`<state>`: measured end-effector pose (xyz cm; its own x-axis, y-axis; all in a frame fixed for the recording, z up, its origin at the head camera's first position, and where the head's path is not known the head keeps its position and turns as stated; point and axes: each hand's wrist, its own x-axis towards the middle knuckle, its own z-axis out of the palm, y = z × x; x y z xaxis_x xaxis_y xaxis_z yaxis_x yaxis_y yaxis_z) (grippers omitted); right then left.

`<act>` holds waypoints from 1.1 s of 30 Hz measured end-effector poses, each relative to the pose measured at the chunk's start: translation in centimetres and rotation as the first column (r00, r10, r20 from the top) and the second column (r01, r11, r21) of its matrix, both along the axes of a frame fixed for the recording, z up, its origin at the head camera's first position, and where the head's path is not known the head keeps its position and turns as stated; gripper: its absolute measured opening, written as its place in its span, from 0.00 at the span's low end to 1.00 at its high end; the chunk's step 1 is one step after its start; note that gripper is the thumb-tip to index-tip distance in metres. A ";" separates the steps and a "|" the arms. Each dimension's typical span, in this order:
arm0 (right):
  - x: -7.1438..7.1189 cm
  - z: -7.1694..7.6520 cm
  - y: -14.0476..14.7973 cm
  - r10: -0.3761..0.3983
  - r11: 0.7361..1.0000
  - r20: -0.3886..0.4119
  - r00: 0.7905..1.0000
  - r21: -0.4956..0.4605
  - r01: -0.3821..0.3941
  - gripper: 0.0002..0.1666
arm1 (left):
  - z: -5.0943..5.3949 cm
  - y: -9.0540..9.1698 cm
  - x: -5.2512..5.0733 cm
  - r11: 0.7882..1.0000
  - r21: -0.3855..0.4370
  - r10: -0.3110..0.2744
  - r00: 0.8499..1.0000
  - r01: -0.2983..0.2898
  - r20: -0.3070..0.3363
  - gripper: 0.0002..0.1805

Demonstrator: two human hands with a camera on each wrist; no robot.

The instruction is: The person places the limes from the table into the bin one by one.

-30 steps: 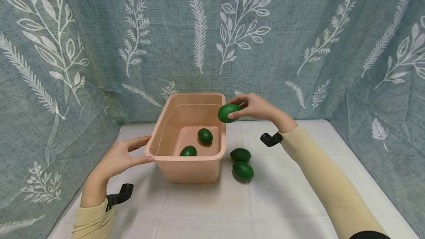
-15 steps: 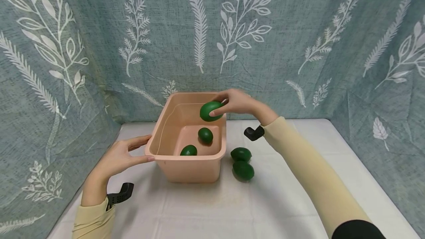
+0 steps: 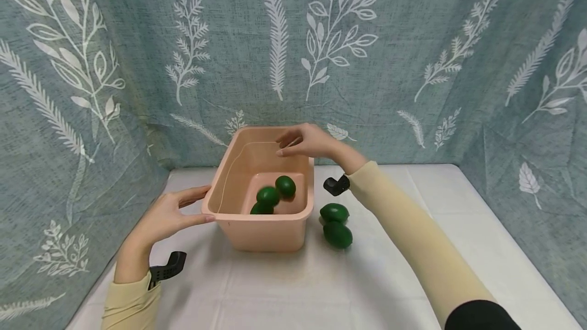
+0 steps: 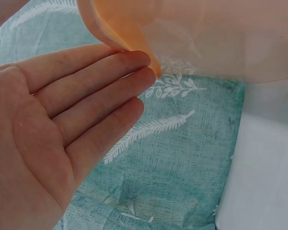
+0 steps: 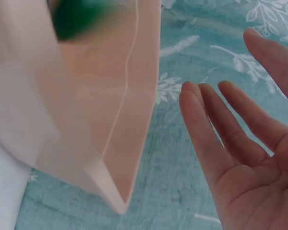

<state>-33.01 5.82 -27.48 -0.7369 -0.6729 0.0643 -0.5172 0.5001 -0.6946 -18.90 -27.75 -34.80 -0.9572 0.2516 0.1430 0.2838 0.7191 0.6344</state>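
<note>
A peach plastic tub [image 3: 261, 233] stands on the table with three green limes inside. One lime [image 3: 268, 196] lies between another lime [image 3: 286, 186] and a partly hidden lime [image 3: 262, 209] behind the front wall. My left hand [image 3: 167, 218] touches the tub's front left corner with fingers and thumb; the left wrist view shows its fingers [image 4: 110, 91] nearly straight against the outside. Above the tub's right rim hovers my right hand [image 3: 307, 141], holding nothing, its fingers spread in the right wrist view. There a green lime [image 5: 79, 19] appears blurred inside the tub.
Right of the tub, two more limes, a rear one [image 3: 334, 213] and a front one [image 3: 338, 235], touch each other on the white-covered table [image 3: 284, 289]. A teal curtain [image 3: 229, 55] with white leaf patterns closes off the back and both sides.
My right hand has moved left over the tub and let go of the lime it held, which has dropped inside beside the other two. My left hand has stayed at the corner.
</note>
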 end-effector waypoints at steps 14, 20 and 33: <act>1.3 -1.0 4.7 -0.032 0.999 0.023 0.999 -0.043 0.033 0.28 | 0.2 0.1 -0.1 1.000 -0.006 0.006 1.000 -0.007 -0.008 0.39; 1.6 -3.0 6.9 -0.075 0.996 0.053 0.996 -0.043 0.077 0.29 | 0.1 0.1 0.0 1.000 -0.003 -0.001 1.000 0.001 -0.015 0.39; 2.0 -8.0 11.2 -0.171 0.984 0.132 0.976 -0.037 0.177 0.32 | 0.1 0.2 0.0 1.000 -0.008 0.005 1.000 -0.005 -0.020 0.38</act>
<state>-30.96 17.01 -35.43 -0.8466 -0.5322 -0.0086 -0.3309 0.5389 -0.7747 -18.86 -27.57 -34.66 -0.9555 0.2478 0.1598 0.2924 0.7256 0.6229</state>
